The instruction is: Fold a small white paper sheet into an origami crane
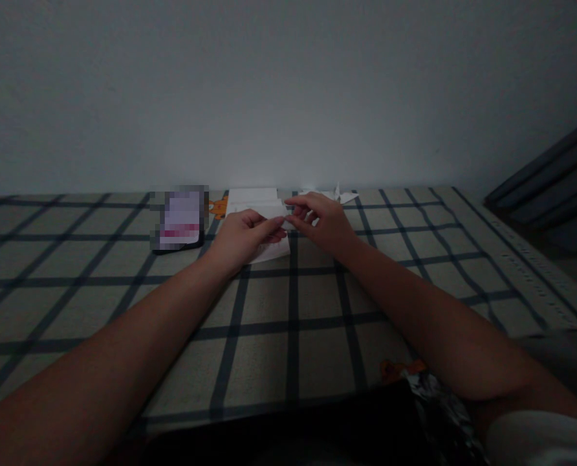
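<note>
On my feed both hands meet at the far middle of the checked cloth [288, 336], close to the wall. The left hand [247, 234] has its grip pinched together on a white paper [275, 252], thumb and fingers clamped along the paper's upper edge. The right hand [322, 223] comes in from the other side, its fingertips [293, 207] closed on the same edge and touching those of the left. The paper sits low, and I cannot tell whether its lower corner rests on the cloth below the left hand. Just behind the hands I see a stack of white sheets [252, 195] lying flat. A small folded paper figure [341, 194] sits near the wall to the right of it. Left of the stack lies a dark phone [179, 221], its screen blurred, with a small orange shape [217, 207] between the two. It is dim, so I cannot make out the creases in the paper
</note>
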A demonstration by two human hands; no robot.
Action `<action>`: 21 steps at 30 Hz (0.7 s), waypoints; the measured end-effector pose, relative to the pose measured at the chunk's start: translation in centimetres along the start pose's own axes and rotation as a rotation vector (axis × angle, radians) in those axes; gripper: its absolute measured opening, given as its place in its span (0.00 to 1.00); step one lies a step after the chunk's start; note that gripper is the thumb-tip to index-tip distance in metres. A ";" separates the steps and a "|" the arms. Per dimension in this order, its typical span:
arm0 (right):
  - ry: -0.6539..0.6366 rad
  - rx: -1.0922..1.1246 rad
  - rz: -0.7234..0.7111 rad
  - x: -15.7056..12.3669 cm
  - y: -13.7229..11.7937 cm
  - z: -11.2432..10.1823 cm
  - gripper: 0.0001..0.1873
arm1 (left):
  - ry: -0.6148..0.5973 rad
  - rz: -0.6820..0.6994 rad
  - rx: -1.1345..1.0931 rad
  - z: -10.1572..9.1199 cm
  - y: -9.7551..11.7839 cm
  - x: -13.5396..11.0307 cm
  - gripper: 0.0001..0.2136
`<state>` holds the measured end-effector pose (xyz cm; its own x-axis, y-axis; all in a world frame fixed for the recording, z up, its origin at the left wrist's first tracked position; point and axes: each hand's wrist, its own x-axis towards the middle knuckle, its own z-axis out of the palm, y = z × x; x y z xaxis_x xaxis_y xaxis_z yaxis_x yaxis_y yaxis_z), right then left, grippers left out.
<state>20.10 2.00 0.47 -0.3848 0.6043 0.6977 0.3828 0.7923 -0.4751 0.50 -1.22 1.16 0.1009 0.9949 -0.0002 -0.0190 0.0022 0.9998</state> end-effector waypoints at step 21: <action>-0.100 -0.154 -0.055 -0.2 0.4 0.1 0.19 | 0.087 -0.091 0.007 0.4 0.5 -0.1 0.09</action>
<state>20.28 2.24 0.11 -0.4876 0.5720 0.6596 0.4797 0.8068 -0.3450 0.92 -1.39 1.67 0.0147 0.9956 -0.0923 -0.0065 0.0924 0.9957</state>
